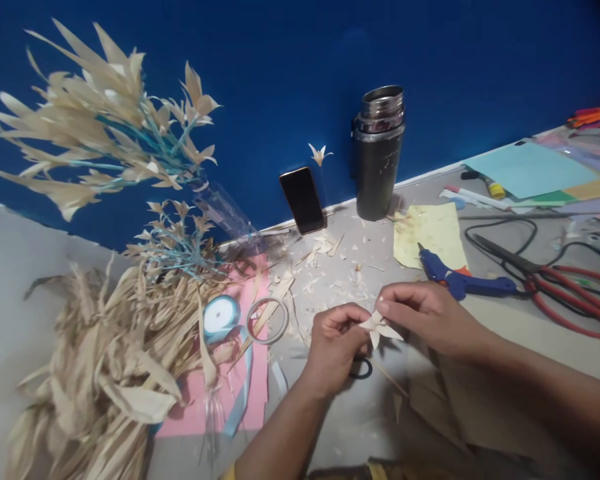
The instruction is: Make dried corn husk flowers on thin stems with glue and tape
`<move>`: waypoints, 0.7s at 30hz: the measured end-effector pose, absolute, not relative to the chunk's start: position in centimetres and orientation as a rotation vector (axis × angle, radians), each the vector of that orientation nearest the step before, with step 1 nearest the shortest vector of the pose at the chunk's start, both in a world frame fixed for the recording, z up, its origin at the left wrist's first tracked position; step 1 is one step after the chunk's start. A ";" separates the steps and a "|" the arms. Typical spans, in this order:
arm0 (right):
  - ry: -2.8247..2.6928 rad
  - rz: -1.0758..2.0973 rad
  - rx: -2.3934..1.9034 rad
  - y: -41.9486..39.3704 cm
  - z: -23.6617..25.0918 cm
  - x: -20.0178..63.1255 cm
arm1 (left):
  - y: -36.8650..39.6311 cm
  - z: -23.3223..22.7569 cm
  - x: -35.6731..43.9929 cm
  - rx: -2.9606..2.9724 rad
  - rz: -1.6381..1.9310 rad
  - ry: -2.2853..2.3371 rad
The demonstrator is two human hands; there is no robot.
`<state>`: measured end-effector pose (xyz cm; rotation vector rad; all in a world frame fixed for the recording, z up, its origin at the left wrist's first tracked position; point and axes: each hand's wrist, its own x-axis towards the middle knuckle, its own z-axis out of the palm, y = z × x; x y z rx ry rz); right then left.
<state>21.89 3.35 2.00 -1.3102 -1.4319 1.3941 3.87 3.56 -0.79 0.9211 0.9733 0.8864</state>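
A small pale husk flower point(380, 328) with pointed petals sits between both my hands above the grey table point(505, 333). My left hand point(336, 343) pinches its base from the left. My right hand point(425, 315) grips the petals from the right with thumb and fingers. A thin stick point(387, 377) runs down and to the right from under the flower. Just below my left hand lies a dark ring-shaped handle point(363, 370), partly hidden.
A pile of dried husks point(105, 360) lies left, with finished husk flower sprays point(110, 127) behind it. Blue ribbon spool point(220, 317), tape ring point(267, 320), phone point(303, 200), steel flask point(379, 153), blue glue gun point(460, 280), red scissors point(565, 293) and coloured paper point(530, 170) surround my hands.
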 end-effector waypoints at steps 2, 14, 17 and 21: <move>-1.371 1.474 -1.284 3.2 2.0 21.6 | 3.4 -1.2 4.0 0.847 0.878 0.933; -1.468 1.452 -1.123 3.7 2.2 23.4 | 3.4 -1.3 3.8 0.814 0.721 0.797; -1.595 1.553 -1.091 3.7 2.5 23.5 | 3.2 -1.4 3.6 0.859 0.628 0.794; -1.647 1.549 -1.085 3.6 2.9 23.3 | 3.2 -1.4 3.4 0.919 0.567 0.797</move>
